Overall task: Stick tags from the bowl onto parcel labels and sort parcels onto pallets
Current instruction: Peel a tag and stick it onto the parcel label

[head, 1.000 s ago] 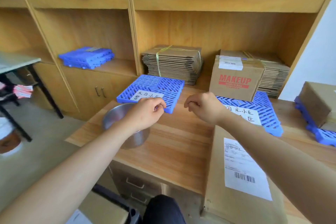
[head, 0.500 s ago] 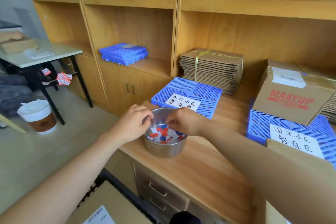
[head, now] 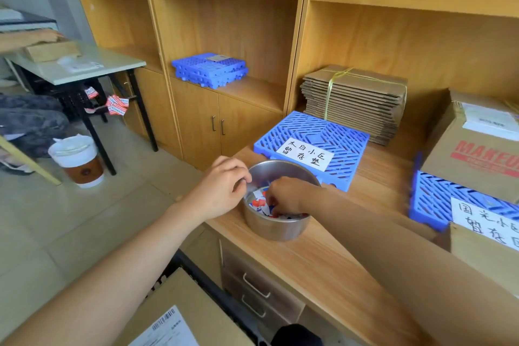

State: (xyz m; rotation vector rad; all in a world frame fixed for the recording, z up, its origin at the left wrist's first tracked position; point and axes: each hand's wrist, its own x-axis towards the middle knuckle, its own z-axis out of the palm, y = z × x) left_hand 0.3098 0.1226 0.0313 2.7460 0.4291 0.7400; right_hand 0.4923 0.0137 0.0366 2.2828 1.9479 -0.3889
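L hand (head: 222, 188): fingers curled, thumb + index pinched the left rim of the bowl (head: 276, 226).
R hand (head: 286, 196): inside bowl, fingers curled down into the tags (head: 257, 201). Fingertips were buried, so can't tell if it had one.
Bowl: steel, stood near front edge of counter (head: 323, 261), just in front of the left pallet (head: 311, 132).
Tags: red/blue/white bits, loose pile in bowl, partly hidden by R hand.
Left pallet: blue, flat on counter, white handwritten sheet on top, no parcel on it.
Right pallet (head: 432, 199): blue, well apart from the left one, also had a handwritten sheet; MAKEUP box (head: 471, 160) sat on its back part.
Parcel (head: 185, 298): brown carton w/ barcode label, low at frame bottom, below counter level.
2nd carton (head: 483, 255): at right edge, overlapped right pallet's front.
Bkgd: strapped flat cartons (head: 356, 101) behind left pallet, spare pallets (head: 210, 69) on shelf, cup (head: 78, 160) on floor.
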